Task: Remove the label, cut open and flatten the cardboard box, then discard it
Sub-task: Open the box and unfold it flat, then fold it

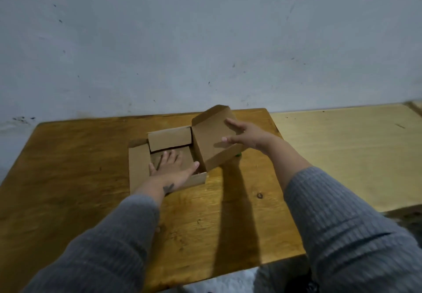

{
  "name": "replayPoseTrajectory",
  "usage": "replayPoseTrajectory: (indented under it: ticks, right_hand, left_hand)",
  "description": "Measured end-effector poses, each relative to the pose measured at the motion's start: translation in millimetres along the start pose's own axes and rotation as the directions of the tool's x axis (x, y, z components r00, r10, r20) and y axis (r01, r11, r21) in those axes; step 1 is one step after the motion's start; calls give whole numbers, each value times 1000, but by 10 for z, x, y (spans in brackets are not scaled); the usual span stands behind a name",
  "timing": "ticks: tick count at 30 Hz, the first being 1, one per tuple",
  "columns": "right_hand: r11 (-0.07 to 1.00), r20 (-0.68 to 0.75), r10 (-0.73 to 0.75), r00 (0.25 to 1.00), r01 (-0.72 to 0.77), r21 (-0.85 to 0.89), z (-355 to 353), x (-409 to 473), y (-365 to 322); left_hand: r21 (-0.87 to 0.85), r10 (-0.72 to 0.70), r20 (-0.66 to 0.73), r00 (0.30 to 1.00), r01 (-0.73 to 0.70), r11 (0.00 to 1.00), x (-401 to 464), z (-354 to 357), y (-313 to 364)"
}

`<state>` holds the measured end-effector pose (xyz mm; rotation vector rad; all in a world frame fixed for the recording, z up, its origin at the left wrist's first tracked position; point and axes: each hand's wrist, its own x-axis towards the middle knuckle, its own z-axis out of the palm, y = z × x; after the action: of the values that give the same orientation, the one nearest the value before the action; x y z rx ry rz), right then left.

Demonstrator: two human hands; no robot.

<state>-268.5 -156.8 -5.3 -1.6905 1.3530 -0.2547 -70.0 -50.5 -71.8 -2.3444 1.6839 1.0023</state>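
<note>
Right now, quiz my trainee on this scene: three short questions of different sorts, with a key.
1. True or false: the left hand lies flat inside the brown cardboard box.
2. Which hand touches the raised lid flap? A) left B) right C) neither
3. Fill in: the box sits on the orange-brown wooden ___.

Key: 1 true; 2 B, the right hand; 3 table.

Obstacles: 1 opened cardboard box (pixel 139 167) mid-table, its raised lid panel (pixel 210 137) tilted up at right, left flap lying flat. Wall (pixel 205 41) closes the far edge. Free room: bare wooden table (pixel 68 167) to left, near side and right of box; paler table (pixel 342 155) adjoining right.
</note>
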Motion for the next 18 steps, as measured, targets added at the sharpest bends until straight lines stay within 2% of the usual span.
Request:
replayPoseTrajectory:
  ticks: [4,6,8,9,11,13,15,18]
  right_hand:
    - [999,-72,-10,997,7,-38,54,43,-237]
    - [988,-131,-22,991,2,-156,170,54,-359]
    - [943,-248,-56,967,-30,-332,282,38,-504]
    - [905,-306,-98,947,-43,-423,327,9,-586]
    - [808,-360,-187,914,-66,-586,424,-92,-754]
    - [703,-349,-251,903,-78,-707,600,-234,-917]
    - [577,-321,-315,893,-88,-812,863,-356,-1039]
    - [409,-241,-284,928,-111,-906,1270,-471,-1129]
  left_hand:
    - [-193,4,35,999,3,981,-65,-17,159]
    - [-228,31,49,998,-19,973,-71,1,203]
    - [-213,74,-44,996,-81,974,-76,-20,161]
    - [-175,104,-148,983,-130,976,-87,-57,103]
    - [-12,182,-387,904,-202,979,-110,-172,-54]
    - [168,285,-501,817,-231,958,-90,-283,-232]
    - [285,343,-467,815,-228,931,-17,-358,-377]
    - [433,347,-320,882,-190,881,100,-415,-527]
